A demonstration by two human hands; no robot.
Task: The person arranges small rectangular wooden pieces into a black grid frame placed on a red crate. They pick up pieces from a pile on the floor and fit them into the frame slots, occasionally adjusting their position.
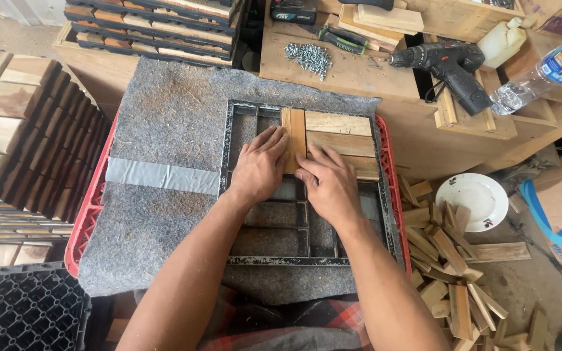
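Note:
A black plastic grid frame (248, 261) lies on grey felt (170, 123) draped over a red crate (92, 208). Wooden slats fill its upper right part: one upright slat (294, 127) and three horizontal slats (339, 133) beside it. My left hand (259, 166) lies flat with its fingers against the left side of the upright slat. My right hand (328, 182) presses down at the foot of that slat and on the lowest horizontal slat. Neither hand grips anything.
A pile of loose wood offcuts (447, 253) lies on the floor to the right with a white plate (476, 201). On the bench behind are a cordless drill (447, 65), loose screws (308, 56), a water bottle (541, 75). Finished wood tiles (27, 130) are stacked at the left.

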